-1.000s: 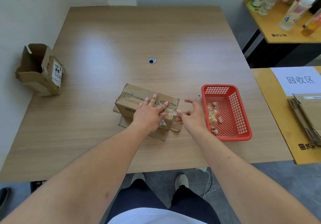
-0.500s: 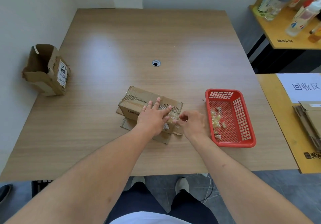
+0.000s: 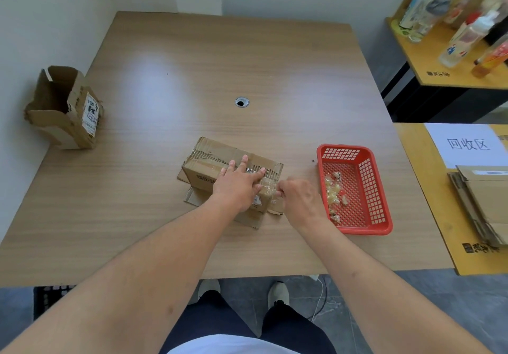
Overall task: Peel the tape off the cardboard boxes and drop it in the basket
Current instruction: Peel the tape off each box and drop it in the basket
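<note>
At the middle of the bench, near the person's edge, sits the cardboard box being worked on, and the left hand is spread flat on top of it, fingers straight, pressing it down. Right beside it, the right hand has its fingers curled in at the box's right end, pinching what looks like the loose end of the clear tape at that top corner — though the fingertips themselves are hidden, so the exact bite is a guess. That tape reads as thin, glossy and crinkled, so I'd call it light, limp and sticky: likely to stretch, tear into scraps or cling to the fingers. The best hold looks to be right there at the lifted end, close to the cardboard, pulling low along the seam while the flat hand keeps the light box from sliding. The corrugated top already shows torn, ragged paper along the seam, so the surface may rip away with the adhesive. Just to the right stands the red basket, with pale wads of peeled tape lying in it. Over at the bench's left edge, well apart, a second opened box stands upright.
</note>
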Motion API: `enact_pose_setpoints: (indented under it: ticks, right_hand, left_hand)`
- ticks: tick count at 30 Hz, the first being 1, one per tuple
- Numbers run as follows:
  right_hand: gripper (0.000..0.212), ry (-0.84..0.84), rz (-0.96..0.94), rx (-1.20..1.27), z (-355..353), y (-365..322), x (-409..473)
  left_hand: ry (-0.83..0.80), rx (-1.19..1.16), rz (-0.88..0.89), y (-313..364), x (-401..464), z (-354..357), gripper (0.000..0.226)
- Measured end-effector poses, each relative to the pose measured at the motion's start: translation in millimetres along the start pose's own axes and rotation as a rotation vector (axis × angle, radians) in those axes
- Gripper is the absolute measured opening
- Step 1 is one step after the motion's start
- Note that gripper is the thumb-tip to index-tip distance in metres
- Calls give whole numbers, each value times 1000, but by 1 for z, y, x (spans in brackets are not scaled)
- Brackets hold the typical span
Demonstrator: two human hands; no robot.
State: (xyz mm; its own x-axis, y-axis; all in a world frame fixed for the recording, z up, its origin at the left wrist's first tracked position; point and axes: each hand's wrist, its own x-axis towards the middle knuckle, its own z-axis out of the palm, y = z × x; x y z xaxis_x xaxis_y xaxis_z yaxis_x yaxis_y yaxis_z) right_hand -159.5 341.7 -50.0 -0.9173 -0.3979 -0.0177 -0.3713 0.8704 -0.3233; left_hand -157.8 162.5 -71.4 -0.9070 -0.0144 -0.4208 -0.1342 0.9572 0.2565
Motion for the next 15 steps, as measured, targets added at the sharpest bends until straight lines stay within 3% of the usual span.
enact_pose_setpoints:
  ticks: [5,8,13,15]
  right_hand:
    - [16,67,-140,-21,1,-2,1]
    - [50,76,-148,38,4,-4,6]
    - [14,-23,-94,213,12,-5,13]
    - [10,-48,-70,250,15,-3,14]
  left_hand:
    - [-11,1,0,0,0,0,51]
    - [-16,-4,0,-1,0,0,51]
    - [-16,7,9,-2,1,1,51]
    - [-20,10,9,-2,1,0,51]
